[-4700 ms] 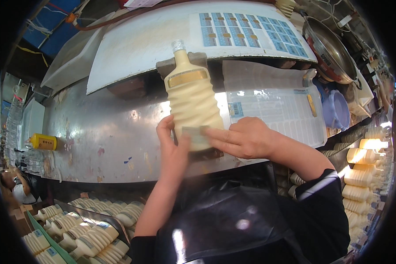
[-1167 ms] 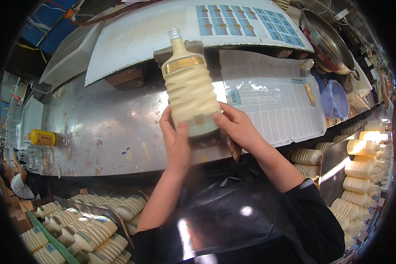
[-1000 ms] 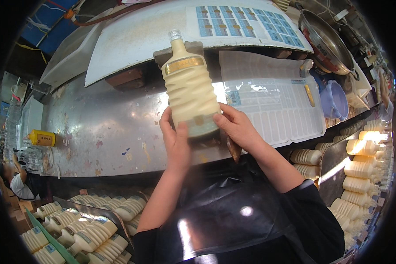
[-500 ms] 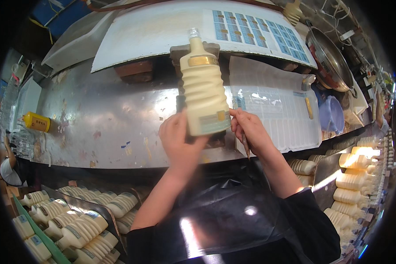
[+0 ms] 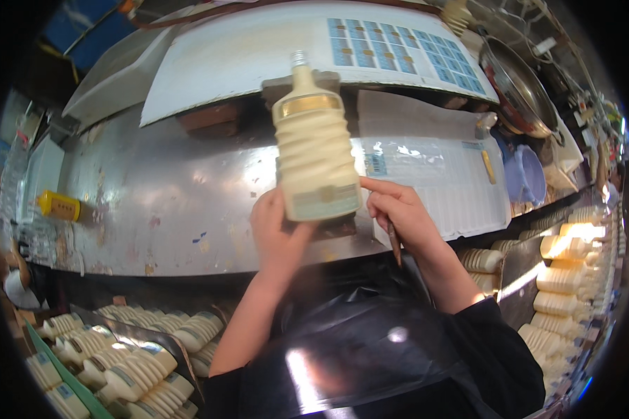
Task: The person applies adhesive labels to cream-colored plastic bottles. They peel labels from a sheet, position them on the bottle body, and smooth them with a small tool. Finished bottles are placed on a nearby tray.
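Observation:
A cream-coloured ribbed bottle point(image 5: 313, 153) lies on a dark rest at the middle of the bench, its neck pointing away from me. It bears a gold band near the shoulder and a pale label strip near the base. My left hand point(image 5: 276, 223) grips the bottle's base at its left corner, the thumb under the bottom edge. At the lower right side of the bottle, my right hand point(image 5: 402, 213) reaches its index finger to the edge, while its curled fingers hold a thin brown pointed tool point(image 5: 395, 244). The bottle is slightly blurred.
Sheets of blue labels point(image 5: 374, 45) lie on a white board point(image 5: 244, 49) at the back. To the right are a translucent tray point(image 5: 440, 202), a purple bucket point(image 5: 525, 174) and a metal pan point(image 5: 521, 84). A yellow bottle point(image 5: 59, 206) lies at left. Crates of similar bottles point(image 5: 136, 370) flank me.
The bottle has turned a little and its label face has shifted, both hands staying at its base. The whole view has moved slightly.

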A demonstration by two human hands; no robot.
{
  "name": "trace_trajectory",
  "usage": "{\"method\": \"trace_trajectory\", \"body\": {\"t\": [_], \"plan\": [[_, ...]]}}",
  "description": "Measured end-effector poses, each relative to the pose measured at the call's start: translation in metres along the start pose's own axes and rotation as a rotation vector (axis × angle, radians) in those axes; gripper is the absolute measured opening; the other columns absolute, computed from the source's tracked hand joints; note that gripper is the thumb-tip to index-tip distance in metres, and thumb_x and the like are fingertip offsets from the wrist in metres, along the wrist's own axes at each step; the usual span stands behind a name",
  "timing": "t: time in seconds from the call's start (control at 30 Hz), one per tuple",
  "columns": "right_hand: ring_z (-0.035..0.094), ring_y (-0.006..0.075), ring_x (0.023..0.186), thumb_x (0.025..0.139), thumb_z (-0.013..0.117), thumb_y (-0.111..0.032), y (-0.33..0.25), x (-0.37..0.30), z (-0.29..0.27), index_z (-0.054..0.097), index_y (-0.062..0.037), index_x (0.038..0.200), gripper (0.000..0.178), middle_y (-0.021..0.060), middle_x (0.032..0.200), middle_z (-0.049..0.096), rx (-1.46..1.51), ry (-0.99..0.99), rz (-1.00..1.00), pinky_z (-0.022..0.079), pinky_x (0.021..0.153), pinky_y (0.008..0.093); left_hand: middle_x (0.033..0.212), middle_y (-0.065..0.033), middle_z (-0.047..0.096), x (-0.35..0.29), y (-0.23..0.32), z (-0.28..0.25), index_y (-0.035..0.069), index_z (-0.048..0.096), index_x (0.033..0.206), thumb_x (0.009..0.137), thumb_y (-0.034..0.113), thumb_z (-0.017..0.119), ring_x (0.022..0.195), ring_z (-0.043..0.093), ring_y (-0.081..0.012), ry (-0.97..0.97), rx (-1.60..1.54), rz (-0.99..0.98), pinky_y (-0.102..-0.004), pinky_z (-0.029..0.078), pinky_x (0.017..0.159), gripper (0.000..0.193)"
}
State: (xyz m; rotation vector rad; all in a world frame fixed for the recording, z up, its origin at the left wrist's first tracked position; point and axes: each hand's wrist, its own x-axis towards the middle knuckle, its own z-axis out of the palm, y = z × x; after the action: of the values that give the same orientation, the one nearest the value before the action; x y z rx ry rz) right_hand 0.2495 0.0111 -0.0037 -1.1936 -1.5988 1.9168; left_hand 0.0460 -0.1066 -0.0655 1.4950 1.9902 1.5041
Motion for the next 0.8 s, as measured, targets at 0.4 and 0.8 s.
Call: {"method": "trace_trajectory", "body": {"t": [0.4, 0.8], "plan": [[0.051, 0.0063, 0.069, 0.098, 0.049, -0.005, -0.010, -0.011, 0.001, 0.058, -0.0071, 0.147, 0.050, -0.0023, 0.077, 0.057, -0.017, -0.086, -0.117, 0.044, 0.064, 0.0219, 0.143, -0.0148, 0.053, -0.003, -0.012, -0.009, 0.003, 0.053, 0.146, 0.092, 0.021, 0.074, 0.136, 0.045, -0.0320, -0.174, -0.254, -0.201, -0.0431, 0.032, 0.117, 0.061], [0.066, 0.0158, 0.090, 0.099, 0.066, -0.032, 0.008, 0.022, 0.004, 0.057, -0.0010, 0.142, 0.054, 0.0106, 0.100, 0.072, -0.032, -0.051, -0.085, 0.054, 0.083, 0.0331, 0.148, -0.0230, 0.046, 0.009, 0.019, 0.001, -0.005, 0.038, 0.154, 0.104, 0.037, 0.050, 0.139, 0.041, -0.0381, -0.114, -0.117, -0.118, -0.0461, 0.026, 0.119, 0.066]]}}
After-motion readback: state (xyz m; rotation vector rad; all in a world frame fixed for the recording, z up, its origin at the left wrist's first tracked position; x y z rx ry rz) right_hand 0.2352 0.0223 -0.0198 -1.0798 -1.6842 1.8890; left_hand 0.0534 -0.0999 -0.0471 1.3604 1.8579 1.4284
